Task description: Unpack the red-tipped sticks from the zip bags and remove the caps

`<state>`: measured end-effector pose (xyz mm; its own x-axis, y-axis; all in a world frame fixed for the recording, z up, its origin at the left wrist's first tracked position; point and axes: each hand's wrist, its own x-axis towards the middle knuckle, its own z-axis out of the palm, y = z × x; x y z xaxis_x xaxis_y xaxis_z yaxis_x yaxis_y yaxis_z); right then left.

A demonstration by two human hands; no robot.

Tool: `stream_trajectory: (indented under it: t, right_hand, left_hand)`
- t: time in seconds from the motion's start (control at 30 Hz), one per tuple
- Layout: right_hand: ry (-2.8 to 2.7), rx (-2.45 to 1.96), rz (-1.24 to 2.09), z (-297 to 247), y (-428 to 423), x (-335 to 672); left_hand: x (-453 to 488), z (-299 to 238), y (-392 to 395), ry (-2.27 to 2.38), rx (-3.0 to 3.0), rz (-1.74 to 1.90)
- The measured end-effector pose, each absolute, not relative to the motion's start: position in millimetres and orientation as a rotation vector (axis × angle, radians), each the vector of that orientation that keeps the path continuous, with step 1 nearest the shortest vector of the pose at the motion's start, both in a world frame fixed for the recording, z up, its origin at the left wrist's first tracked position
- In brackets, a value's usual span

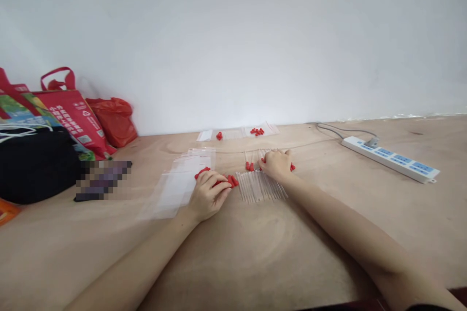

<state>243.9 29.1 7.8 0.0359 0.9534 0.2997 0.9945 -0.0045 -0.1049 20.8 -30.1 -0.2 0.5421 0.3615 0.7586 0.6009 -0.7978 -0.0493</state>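
My left hand [208, 193] rests on the wooden table [255, 257] with its fingers curled over a few small red caps [232, 181], beside a stack of clear zip bags [182, 180]. My right hand [276, 164] lies palm down, fingers bent, on the far end of a row of clear thin tubes [260, 187]; red caps [250, 166] show at its left and right edges. Whether the right hand grips anything is hidden under it. Farther back lie more clear bags with red caps [257, 131] in them.
Red shopping bags [75, 112], a red plastic bag [116, 119] and a black bag [34, 165] stand at the left against the white wall. A blurred dark object [102, 181] lies near them. A white power strip [392, 159] with its cable lies at the right.
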Motion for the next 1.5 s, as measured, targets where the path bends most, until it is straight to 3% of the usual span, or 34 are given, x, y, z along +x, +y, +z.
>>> stream_trajectory:
  t: [0.2, 0.47, 0.6, 1.5]
  right_hand:
    - [-1.917, -2.025, -0.161, 17, 23, 253]
    - [-2.159, -1.152, -0.262, 5, -31, 286]
    - [-2.141, -0.925, -0.290, -12, -53, 278]
    - [-2.292, -0.676, -0.470, -19, -61, 265]
  left_hand:
    - [21, 0, -31, -0.786, -2.485, -1.099]
    - [30, -2, -40, -0.843, -2.372, -1.062]
    - [43, -4, -51, -0.823, -2.451, -1.001]
    - [50, -11, -62, -0.798, -2.561, -0.958]
